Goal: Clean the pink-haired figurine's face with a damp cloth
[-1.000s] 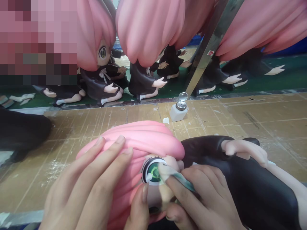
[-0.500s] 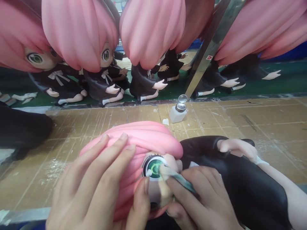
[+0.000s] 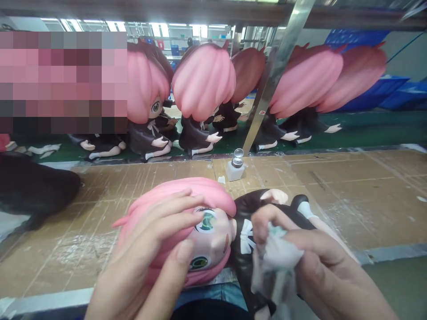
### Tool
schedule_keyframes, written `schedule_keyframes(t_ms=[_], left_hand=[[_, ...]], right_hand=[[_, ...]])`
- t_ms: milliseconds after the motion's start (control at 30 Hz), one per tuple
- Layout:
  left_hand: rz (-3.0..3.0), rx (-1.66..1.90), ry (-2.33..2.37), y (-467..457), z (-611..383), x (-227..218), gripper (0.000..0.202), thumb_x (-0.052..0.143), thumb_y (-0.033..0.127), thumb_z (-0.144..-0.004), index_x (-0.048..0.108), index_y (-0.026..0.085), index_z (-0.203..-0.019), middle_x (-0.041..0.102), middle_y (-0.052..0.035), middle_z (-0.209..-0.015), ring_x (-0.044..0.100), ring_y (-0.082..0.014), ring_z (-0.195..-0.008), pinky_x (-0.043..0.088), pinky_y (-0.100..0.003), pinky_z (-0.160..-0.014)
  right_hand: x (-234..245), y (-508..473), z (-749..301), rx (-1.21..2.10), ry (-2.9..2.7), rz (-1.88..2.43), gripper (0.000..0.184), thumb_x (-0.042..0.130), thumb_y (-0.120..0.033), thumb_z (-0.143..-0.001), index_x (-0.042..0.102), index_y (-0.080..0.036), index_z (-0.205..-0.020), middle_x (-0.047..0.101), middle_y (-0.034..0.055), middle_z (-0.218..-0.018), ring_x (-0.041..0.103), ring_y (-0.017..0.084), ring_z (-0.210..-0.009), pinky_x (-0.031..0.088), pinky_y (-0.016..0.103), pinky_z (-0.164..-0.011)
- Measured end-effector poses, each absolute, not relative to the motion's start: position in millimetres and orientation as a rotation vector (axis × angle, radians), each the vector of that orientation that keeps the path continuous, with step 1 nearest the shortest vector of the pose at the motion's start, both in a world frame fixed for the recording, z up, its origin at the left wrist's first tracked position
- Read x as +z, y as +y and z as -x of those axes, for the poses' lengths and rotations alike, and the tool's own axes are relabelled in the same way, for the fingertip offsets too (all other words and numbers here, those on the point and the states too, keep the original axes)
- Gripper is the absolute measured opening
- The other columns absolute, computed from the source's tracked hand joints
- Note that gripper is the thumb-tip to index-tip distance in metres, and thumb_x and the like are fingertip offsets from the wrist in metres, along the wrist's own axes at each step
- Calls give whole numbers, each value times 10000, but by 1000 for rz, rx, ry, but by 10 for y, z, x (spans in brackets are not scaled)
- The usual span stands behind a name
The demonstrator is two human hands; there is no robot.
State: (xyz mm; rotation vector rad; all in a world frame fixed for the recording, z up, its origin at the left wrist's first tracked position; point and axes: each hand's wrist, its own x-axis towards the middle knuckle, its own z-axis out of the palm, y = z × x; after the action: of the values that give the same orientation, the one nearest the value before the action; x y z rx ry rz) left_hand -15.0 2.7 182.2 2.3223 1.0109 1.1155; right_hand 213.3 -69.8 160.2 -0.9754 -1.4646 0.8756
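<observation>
A large doll with pink hair [image 3: 187, 193] and a black dress lies on its back at the near edge of a cardboard-covered bench [image 3: 350, 195], its face turned up. My left hand [image 3: 150, 258] lies over the doll's head, fingers curved around the hair and the thumb resting on the cheek beside one green eye. My right hand [image 3: 320, 271] hovers over the doll's black body and is closed on a crumpled white cloth [image 3: 275, 262], clear of the face.
A small white bottle with a metal cap [image 3: 235, 166] stands on the bench behind the doll. Several like dolls [image 3: 203, 89] sit in a row on a green belt beyond. A slanted metal post [image 3: 273, 75] rises there. A dark shape [image 3: 30, 189] lies at left.
My right hand has pulled the cloth away from the doll's eye and bunched it over the body. The doll's face now shows in full. My head has lifted, showing more of the room.
</observation>
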Motion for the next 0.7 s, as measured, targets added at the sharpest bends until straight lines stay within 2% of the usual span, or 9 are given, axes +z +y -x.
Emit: schedule_keyframes(t_ms=[67, 133, 200, 233, 300, 333, 400, 533, 700], left_hand=[[-2308, 966, 820, 24, 44, 1959, 333, 431, 210, -1015, 586, 340, -1279, 614, 73, -1361, 564, -95, -1288, 441, -133, -1088], [-2184, 796, 645, 44, -58, 2070, 312, 423, 286, -1028, 578, 375, -1283, 626, 60, -1320, 589, -99, -1242, 485, -134, -1027], [-1911, 621, 596, 68, -135, 2142, 226, 449, 399, -1016, 633, 362, -1141, 650, 34, -1160, 645, -126, -1060, 556, -165, -872], [-1761, 513, 585, 77, -160, 2163, 205, 484, 455, -996, 639, 335, -1056, 637, 28, -1047, 635, -120, -915, 551, -161, -755], [-1497, 317, 562, 88, -191, 2179, 264, 555, 532, -946, 591, 270, -944, 538, 34, -836, 484, -83, -663, 410, -143, -544], [-1414, 245, 544, 90, -201, 2178, 293, 578, 542, -931, 561, 251, -920, 492, 39, -778, 415, -75, -616, 332, -149, -508], [-1320, 230, 497, 92, -217, 2166, 314, 595, 528, -926, 521, 227, -877, 451, 42, -729, 370, -76, -595, 281, -174, -512], [-1258, 401, 484, 81, -262, 2169, 351, 629, 500, -916, 496, 198, -795, 442, 32, -745, 433, -80, -649, 359, -183, -592], [-1203, 406, 576, 70, -306, 2206, 381, 653, 561, -880, 483, 220, -878, 508, 29, -718, 487, -82, -585, 383, -171, -533]], right_hand=[[1766, -687, -2116, 848, -1573, 985, 306, 506, -442, -994, 701, -232, -889, 624, 68, -1085, 647, 183, -1011, 617, 316, -774], [1914, -676, -2084, 776, -1643, 1037, 298, 522, -425, -993, 713, -230, -874, 616, 55, -990, 621, 173, -1015, 596, 331, -842], [2024, -675, -2067, 841, -1630, 1077, 301, 517, -385, -1003, 713, -215, -850, 578, 29, -880, 604, 138, -882, 576, 275, -769], [2063, -680, -2068, 900, -1600, 1071, 298, 524, -368, -1001, 706, -205, -829, 562, 16, -839, 586, 122, -817, 555, 243, -720], [2107, -698, -2086, 1009, -1521, 1040, 280, 541, -343, -992, 689, -186, -812, 559, -2, -789, 547, 99, -728, 500, 209, -656], [2117, -711, -2099, 1047, -1491, 1023, 273, 549, -338, -986, 679, -177, -809, 563, -7, -771, 534, 94, -708, 477, 204, -638], [2122, -743, -2120, 1129, -1434, 992, 260, 564, -337, -978, 650, -165, -804, 543, -20, -730, 497, 80, -658, 428, 187, -584], [2120, -811, -2118, 1307, -1270, 969, 254, 633, -370, -944, 599, -162, -802, 479, -45, -685, 415, 50, -592, 347, 149, -507], [2096, -836, -2116, 1549, -992, 968, 324, 646, -462, -925, 585, -165, -810, 507, -36, -696, 429, 42, -589, 351, 137, -528]])
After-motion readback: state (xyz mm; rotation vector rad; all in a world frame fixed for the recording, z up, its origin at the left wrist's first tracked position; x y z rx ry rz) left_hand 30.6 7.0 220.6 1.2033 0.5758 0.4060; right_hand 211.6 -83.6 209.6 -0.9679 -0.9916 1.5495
